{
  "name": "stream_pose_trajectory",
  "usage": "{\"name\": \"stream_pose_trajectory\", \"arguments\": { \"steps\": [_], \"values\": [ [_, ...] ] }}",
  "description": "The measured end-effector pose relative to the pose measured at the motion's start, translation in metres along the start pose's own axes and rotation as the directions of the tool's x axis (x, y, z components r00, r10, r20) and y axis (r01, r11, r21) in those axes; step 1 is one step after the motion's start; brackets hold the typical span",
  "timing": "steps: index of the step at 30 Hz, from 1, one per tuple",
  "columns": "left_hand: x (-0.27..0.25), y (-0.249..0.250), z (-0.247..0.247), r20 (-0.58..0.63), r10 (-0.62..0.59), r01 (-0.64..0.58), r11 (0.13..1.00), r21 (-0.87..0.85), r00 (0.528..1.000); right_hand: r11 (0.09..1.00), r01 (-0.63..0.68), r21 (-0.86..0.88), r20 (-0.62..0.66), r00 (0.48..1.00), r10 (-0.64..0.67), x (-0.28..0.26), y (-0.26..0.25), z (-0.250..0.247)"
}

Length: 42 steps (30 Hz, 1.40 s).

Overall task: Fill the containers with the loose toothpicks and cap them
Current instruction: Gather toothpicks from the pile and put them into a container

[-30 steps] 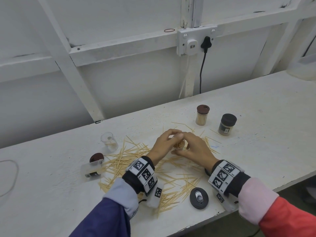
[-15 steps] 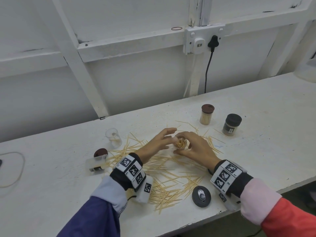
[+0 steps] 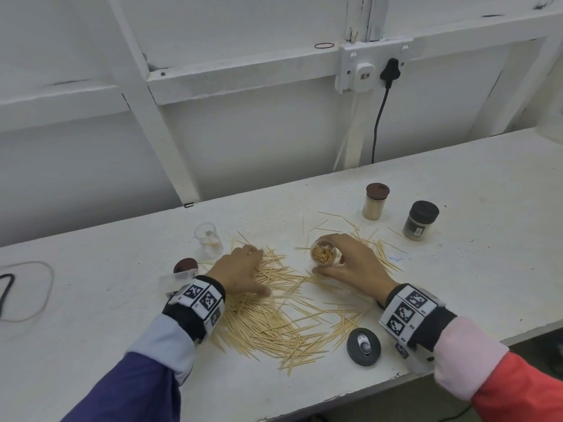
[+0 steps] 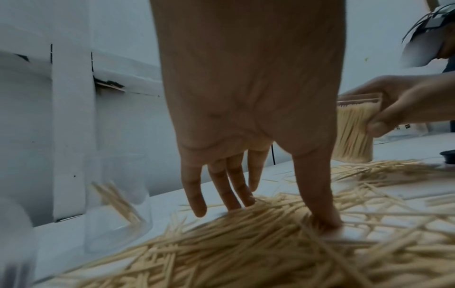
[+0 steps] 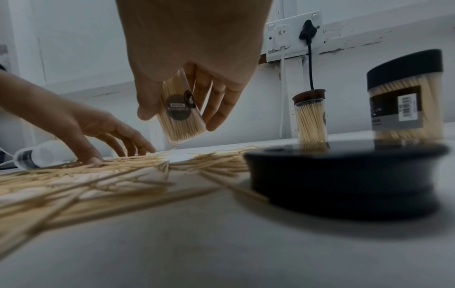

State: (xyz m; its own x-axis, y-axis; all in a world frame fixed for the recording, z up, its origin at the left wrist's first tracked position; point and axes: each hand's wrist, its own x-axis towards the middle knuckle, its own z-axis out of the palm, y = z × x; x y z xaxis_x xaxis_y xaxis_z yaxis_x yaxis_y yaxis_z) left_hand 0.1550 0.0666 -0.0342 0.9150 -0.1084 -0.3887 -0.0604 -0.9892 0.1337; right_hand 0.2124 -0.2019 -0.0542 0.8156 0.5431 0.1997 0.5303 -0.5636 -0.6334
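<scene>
Loose toothpicks (image 3: 274, 315) lie scattered over the white table (image 3: 457, 284). My right hand (image 3: 320, 256) grips an uncapped clear container (image 3: 324, 254) packed with toothpicks. In the right wrist view this container (image 5: 181, 115) is tilted and held just above the table between the thumb and fingers of my right hand (image 5: 178, 119). My left hand (image 3: 259, 269) lies spread on the pile, left of the container. Its fingertips (image 4: 234, 204) and thumb touch the toothpicks and hold nothing. A black cap (image 3: 363, 346) lies near the front edge.
An upright clear container (image 3: 208, 240) holding a few toothpicks stands at the left. Next to it, a brown-capped container (image 3: 182, 271) lies on its side. Two capped, filled containers stand at the back right, one brown-lidded (image 3: 376, 202) and one black-lidded (image 3: 420, 220). A wall socket with its cable (image 3: 377, 117) sits behind.
My left hand has let go of the held container and moved left, down onto the toothpick pile. The right hand keeps hold of the container.
</scene>
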Motion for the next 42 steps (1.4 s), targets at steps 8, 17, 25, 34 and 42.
{"name": "stream_pose_trajectory", "arguments": {
  "steps": [8, 17, 25, 34, 42],
  "values": [
    [0.006, 0.002, 0.002, -0.065, 0.047, -0.056, 0.989, -0.135, 0.997, 1.0, 0.0, 0.0, 0.018, 1.0, 0.0, -0.002, -0.003, 0.0],
    [0.005, 0.007, 0.005, -0.216, 0.24, -0.212, 0.966, 0.146, 0.946, 1.0, 0.005, -0.011, 0.022, 1.0, -0.005, -0.002, -0.005, -0.001],
    [0.008, 0.023, 0.011, -0.233, 0.308, -0.219, 0.914, 0.343, 0.923, 1.0, 0.015, -0.009, 0.02, 1.0, -0.015, -0.003, -0.004, -0.003],
    [0.009, 0.015, 0.014, -0.243, 0.41, -0.326, 0.889, 0.321, 0.879, 1.0, 0.02, -0.017, 0.012, 1.0, -0.02, -0.002, -0.003, -0.003],
    [0.008, 0.018, 0.008, -0.315, 0.286, -0.316, 0.947, -0.05, 0.905, 1.0, 0.02, -0.016, 0.015, 1.0, -0.02, -0.002, -0.003, -0.002]
  ]
}}
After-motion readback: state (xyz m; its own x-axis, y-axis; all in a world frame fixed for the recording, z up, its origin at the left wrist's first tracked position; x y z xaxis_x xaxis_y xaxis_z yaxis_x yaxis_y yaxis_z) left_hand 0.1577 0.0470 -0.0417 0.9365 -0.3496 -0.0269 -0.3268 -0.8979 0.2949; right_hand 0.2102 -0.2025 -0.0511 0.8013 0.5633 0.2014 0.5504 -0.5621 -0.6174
